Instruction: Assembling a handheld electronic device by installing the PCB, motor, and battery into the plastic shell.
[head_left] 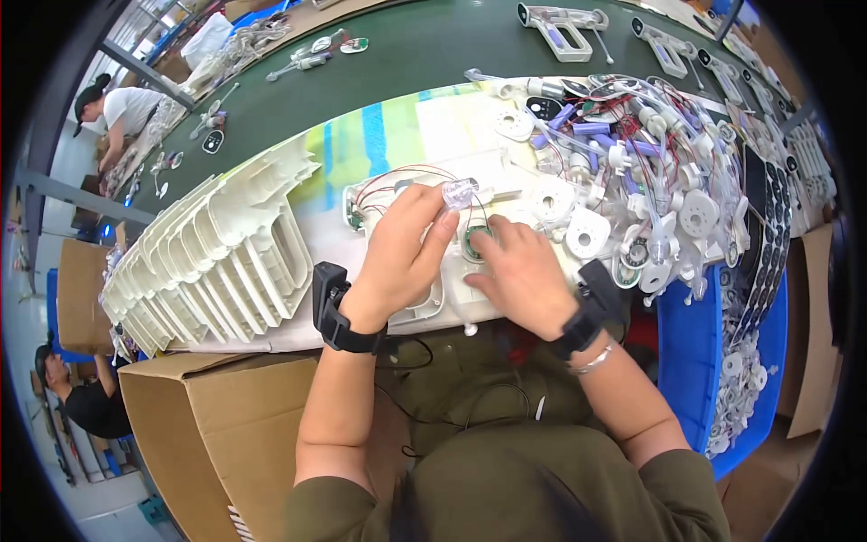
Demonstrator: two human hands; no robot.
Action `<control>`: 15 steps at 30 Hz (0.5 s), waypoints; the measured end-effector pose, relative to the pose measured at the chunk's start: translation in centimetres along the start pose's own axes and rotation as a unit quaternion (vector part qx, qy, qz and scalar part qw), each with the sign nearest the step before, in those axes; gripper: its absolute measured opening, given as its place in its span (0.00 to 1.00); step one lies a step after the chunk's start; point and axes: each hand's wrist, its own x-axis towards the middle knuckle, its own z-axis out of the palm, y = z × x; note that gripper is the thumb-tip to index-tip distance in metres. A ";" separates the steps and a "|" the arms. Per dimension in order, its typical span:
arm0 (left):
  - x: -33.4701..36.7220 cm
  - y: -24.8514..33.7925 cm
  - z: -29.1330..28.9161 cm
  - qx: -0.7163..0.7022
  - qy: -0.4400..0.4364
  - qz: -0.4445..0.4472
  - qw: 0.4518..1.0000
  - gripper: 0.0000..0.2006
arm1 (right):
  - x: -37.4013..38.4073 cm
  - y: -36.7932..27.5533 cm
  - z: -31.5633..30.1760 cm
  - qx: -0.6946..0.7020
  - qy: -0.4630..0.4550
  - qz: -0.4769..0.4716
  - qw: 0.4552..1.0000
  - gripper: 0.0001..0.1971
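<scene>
My left hand [406,244] is closed, with a small clear plastic cup-shaped part [459,192] pinched at its fingertips. Just to the right, my right hand [526,271] reaches over a round green circuit board [473,242], its fingertips on the board and its thumb held apart. Both hands are above a white plastic housing [433,305], mostly hidden beneath them. Thin red wires [397,170] arc from a small green board [355,217] at the housing's left end across toward the clear part.
Nested white plastic shells [217,253] stand at left. A heap of white parts, wires and purple cylinders [632,154] covers the right side. Blue bin [686,361] lower right, cardboard box [253,415] lower left. Beyond runs a green conveyor belt [433,54] with handheld units; two people are at left.
</scene>
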 end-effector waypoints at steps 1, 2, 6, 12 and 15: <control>0.0 0.1 0.1 -0.030 -0.007 -0.017 0.999 0.07 | 0.0 0.3 1.3 0.004 -0.002 0.009 1.000 0.12; 0.1 -0.1 -0.1 -0.028 -0.004 -0.016 0.999 0.07 | 0.5 0.3 1.9 0.010 -0.003 0.017 1.000 0.13; 0.1 -0.4 -0.9 0.038 0.017 0.023 0.999 0.07 | 1.1 0.3 -0.7 0.100 -0.026 0.053 0.993 0.09; 1.9 -0.7 0.4 0.139 -0.098 0.070 0.983 0.08 | 2.2 2.9 -4.4 0.208 0.010 -0.012 0.978 0.09; 2.4 -0.6 0.5 0.151 -0.143 0.038 0.977 0.08 | 2.5 3.4 -5.0 0.269 0.025 0.034 0.962 0.09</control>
